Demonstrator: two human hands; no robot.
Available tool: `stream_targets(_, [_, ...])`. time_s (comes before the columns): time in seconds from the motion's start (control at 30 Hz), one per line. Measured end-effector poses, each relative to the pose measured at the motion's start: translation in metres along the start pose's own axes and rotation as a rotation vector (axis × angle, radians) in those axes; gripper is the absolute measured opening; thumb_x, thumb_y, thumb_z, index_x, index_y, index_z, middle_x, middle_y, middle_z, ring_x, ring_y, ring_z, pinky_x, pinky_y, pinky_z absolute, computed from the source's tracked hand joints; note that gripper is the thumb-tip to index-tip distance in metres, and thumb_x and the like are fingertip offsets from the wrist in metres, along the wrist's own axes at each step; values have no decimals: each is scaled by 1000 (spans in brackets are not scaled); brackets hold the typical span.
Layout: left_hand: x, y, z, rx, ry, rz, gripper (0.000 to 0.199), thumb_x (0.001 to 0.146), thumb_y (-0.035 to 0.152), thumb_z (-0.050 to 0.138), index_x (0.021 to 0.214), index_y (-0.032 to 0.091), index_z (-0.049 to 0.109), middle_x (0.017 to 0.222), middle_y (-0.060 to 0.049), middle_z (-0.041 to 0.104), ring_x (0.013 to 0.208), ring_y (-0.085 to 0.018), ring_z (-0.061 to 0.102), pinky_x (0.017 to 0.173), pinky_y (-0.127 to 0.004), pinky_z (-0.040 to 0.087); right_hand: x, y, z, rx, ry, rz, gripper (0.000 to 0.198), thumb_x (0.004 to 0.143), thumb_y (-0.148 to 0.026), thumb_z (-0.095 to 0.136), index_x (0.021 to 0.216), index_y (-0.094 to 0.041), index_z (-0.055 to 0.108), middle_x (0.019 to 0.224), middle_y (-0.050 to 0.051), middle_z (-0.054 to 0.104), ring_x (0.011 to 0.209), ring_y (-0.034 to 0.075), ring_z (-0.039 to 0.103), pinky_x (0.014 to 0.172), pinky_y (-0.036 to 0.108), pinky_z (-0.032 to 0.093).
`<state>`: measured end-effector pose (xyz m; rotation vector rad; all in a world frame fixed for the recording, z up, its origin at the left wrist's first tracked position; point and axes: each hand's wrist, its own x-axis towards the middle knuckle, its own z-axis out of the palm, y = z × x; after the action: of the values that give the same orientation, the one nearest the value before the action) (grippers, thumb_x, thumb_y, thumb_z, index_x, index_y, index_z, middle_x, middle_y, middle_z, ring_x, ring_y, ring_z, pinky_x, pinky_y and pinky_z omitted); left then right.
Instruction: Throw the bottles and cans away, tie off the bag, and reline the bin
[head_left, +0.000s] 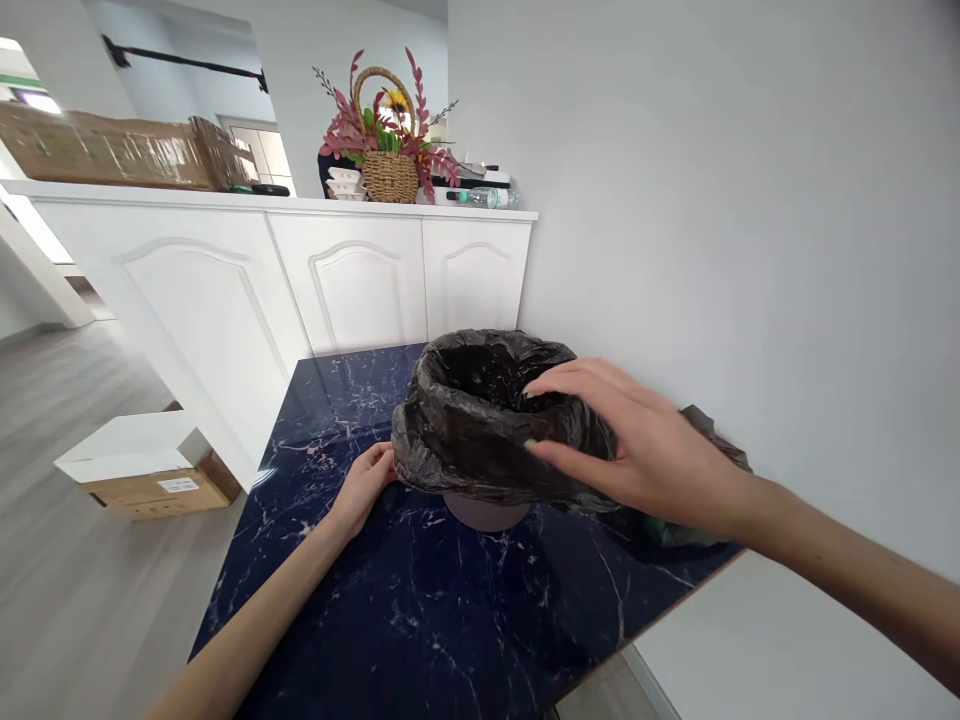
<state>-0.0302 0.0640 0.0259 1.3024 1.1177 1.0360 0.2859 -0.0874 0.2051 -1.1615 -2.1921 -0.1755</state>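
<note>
A black plastic garbage bag [480, 440] lines a small bin [487, 512], its top folded outward and hanging over the sides. Only the bin's lower part shows, brownish grey, on a dark blue marbled table [420, 620]. At the bag's lower left edge, my left hand [369, 478] has its fingers closed on the plastic, fingertips partly hidden. My right hand [622, 430] is over the right side of the rim, thumb and fingers apart, with the thumb outside the opening and the fingers above it. Nothing shows between them.
Behind my right hand, more dark and greenish plastic [686, 530] lies by the wall. White cabinets [360, 285] stand beyond the table, bearing a flower basket [390, 177], a plastic bottle [487, 198] and a long carton [105, 150]. An open cardboard box [150, 490] sits on the floor at left.
</note>
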Motion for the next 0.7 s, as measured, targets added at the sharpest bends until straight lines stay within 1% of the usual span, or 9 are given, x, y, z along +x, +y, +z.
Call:
stream_targets(0.07, [-3,-2,0,32,-2,34,62,72,76,80,98,20,69,97,-8,76,92,-27,69,88,-38,55,7,5,18,-76,-103,-34,38,102,-46,69,134,-28,60,130,10,75,117,32,70,95,46,55])
stream_targets(0.13, [-6,-3,-1,72,-8,62,56,74,72,80,96,21,68,90,-5,73,85,-25,67,85,-37,55,13,10,32,-195,-163,-42,32,100,-50,72,119,-25,64,113,9,79,101,31,72,87,43,52])
stream_targets(0.23, [-7,-6,-2,130,-30,91,49,78,67,78,92,22,67,77,-2,68,74,-22,64,79,-36,53,22,19,44,-360,-208,24,35,98,-56,73,94,-24,60,89,7,75,83,29,68,72,37,43])
stream_targets(0.3, [-7,-8,-1,161,-49,105,45,80,64,76,93,21,67,74,-1,66,71,-21,63,74,-34,53,28,30,47,-430,-219,90,39,98,-59,72,91,-24,57,87,7,73,81,29,67,68,36,39])
stream_targets(0.37, [-7,-9,0,191,-67,118,42,84,61,73,96,21,68,76,-2,66,70,-20,63,72,-34,53,33,50,46,-464,-223,136,39,98,-60,72,93,-24,57,92,9,74,85,31,68,68,36,39])
stream_targets(0.47, [-10,-10,1,239,-93,137,38,88,57,69,100,21,69,82,-3,69,72,-20,65,71,-33,53,36,94,42,-492,-220,194,35,99,-55,71,98,-23,59,101,12,76,94,34,69,71,36,42])
stream_targets(0.6, [-12,-13,2,301,-115,162,36,91,56,67,101,21,70,87,-4,71,74,-20,66,72,-34,53,28,158,30,-570,-231,325,31,98,-49,71,106,-19,66,99,15,76,93,36,70,73,38,47])
stream_targets(0.63, [-12,-14,2,314,-119,167,37,92,56,66,102,21,70,87,-4,71,75,-20,66,72,-34,53,24,171,28,-579,-223,338,33,99,-48,70,110,-17,67,101,16,76,96,37,70,77,41,49])
stream_targets(0.7, [-11,-16,2,336,-122,175,37,93,56,64,103,21,70,88,-5,72,77,-21,66,73,-34,52,12,191,28,-605,-142,328,43,98,-48,70,127,-16,67,112,19,74,111,41,67,91,49,52])
